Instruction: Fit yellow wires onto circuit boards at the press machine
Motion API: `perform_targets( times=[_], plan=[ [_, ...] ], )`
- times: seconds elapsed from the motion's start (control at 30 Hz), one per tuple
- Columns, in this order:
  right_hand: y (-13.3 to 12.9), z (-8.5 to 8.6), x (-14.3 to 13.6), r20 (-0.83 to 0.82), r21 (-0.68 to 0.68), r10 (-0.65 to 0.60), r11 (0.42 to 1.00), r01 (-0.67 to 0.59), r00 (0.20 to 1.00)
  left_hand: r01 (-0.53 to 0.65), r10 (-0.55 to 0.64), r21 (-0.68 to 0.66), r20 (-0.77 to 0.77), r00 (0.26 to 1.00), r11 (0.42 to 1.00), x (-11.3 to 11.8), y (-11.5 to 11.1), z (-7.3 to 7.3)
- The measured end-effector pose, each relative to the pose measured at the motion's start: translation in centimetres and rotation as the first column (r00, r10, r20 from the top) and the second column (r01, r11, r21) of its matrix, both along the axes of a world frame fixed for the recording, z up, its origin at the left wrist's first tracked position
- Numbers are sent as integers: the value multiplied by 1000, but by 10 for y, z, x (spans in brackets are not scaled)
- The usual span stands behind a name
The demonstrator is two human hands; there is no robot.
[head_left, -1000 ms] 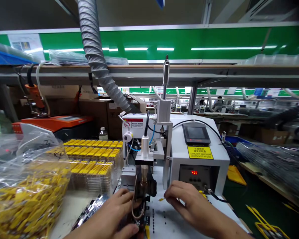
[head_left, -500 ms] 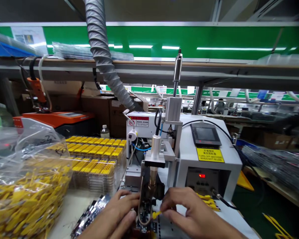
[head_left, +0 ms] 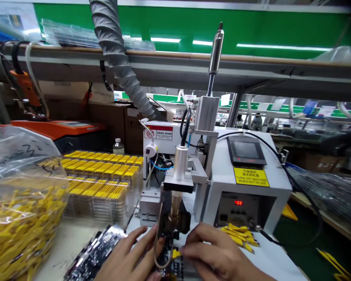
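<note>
A dark circuit board (head_left: pixel 166 249) lies under the vertical metal head (head_left: pixel 175 207) of a benchtop machine. My left hand (head_left: pixel 131 255) rests at the board's left side, fingers stretched forward and apart; a bent metal tube loop passes in front of its fingertips. From the right, my right hand (head_left: pixel 219 253) has thumb and fingers pinched at a small yellow part (head_left: pixel 176 253) on the board's right edge. Most of that part is hidden by the fingers. A pile of more circuit boards (head_left: pixel 93 249) lies left of my left hand.
Loose yellow strips (head_left: pixel 240 236) lie right of the machine (head_left: pixel 251 187). At left stand a clear bag of yellow parts (head_left: pixel 23 230) and stacked clear trays (head_left: pixel 96 210) with yellow parts on top. A ribbed grey duct (head_left: pixel 114 50) hangs above.
My view has tilted down and shifted, so the machine and shelf sit differently in the picture. Both hands stay at the board, the right still pinching at the yellow part.
</note>
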State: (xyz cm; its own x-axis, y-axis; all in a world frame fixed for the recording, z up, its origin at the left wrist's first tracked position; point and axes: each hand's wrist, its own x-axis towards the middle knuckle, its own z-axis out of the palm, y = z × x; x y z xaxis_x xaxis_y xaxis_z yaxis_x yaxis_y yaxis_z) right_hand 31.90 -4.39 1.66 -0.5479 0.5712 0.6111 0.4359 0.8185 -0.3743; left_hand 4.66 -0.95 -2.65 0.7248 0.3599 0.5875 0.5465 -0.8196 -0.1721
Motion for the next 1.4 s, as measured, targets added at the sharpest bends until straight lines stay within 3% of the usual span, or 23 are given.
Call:
perform_targets(
  times=[0.37, 0.5, 0.7, 0.83, 0.97, 1.2, 1.4],
  plan=[
    [-5, 1, -2, 232, 109, -96, 991, 72, 968, 80, -80, -33, -2, 997, 996, 8, -9, 13],
    [-3, -3, -4, 219, 144, -126, 985, 96, 968, 70, -72, -46, -46, 996, 997, 11, -10, 18],
    [-2, -5, -4, 182, 145, -111, 986, 85, 977, 87, -69, 85, -194, 979, 993, 13, -12, 27],
    [-2, -5, -3, 197, 105, -126, 989, 106, 972, 63, -64, -42, -7, 998, 997, 12, -9, 21],
    [-2, -6, -2, 208, 82, -125, 991, 110, 970, 140, -114, -170, 154, 982, 976, 10, -5, 13],
    [-4, 1, -3, 213, 82, -112, 992, 97, 971, 106, -86, -143, 139, 987, 984, 8, -9, 14],
    [-6, 3, -4, 173, 58, -110, 993, 102, 979, 117, -103, -134, 108, 989, 984, 6, -9, 7]
  ],
)
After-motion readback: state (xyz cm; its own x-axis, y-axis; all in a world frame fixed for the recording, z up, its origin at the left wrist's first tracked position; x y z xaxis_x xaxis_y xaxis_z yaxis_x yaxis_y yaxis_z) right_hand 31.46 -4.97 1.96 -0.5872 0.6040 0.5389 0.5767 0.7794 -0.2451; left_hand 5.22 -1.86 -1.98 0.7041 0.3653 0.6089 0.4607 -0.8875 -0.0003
